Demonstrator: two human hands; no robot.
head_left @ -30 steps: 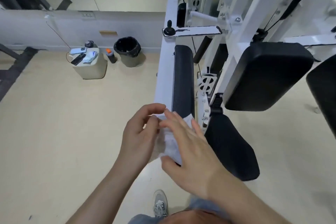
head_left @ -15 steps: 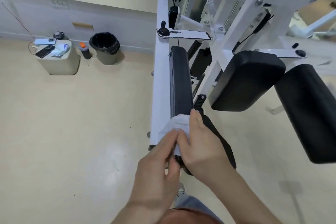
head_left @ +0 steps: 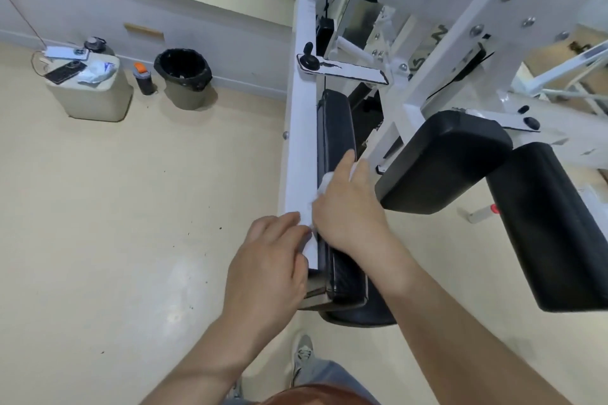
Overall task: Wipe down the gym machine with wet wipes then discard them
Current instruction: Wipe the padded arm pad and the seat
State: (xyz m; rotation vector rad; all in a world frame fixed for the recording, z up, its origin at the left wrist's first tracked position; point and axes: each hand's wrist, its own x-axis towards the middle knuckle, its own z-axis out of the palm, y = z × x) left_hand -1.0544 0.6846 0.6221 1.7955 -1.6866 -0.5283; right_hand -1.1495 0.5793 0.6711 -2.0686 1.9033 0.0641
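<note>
The person's right grip (head_left: pixel 348 207) is pressing a white wet wipe (head_left: pixel 325 183) flat onto the long black pad (head_left: pixel 335 128) of the gym machine, its fingers lying spread and nearly straight over the cloth rather than closing round it. The wipe is showing only at the fingers' edges, under the palm. Just left of this grip, the left grip (head_left: pixel 266 270) is resting loosely bent against the near end of the white frame bar (head_left: pixel 301 141), holding nothing. Right of the right grip, two thick black cushions (head_left: pixel 441 158) are jutting out. Far beyond the left grip, a black-lined waste bin (head_left: pixel 184 76) is standing on the floor beside an orange-capped bottle (head_left: pixel 143 77).
</note>
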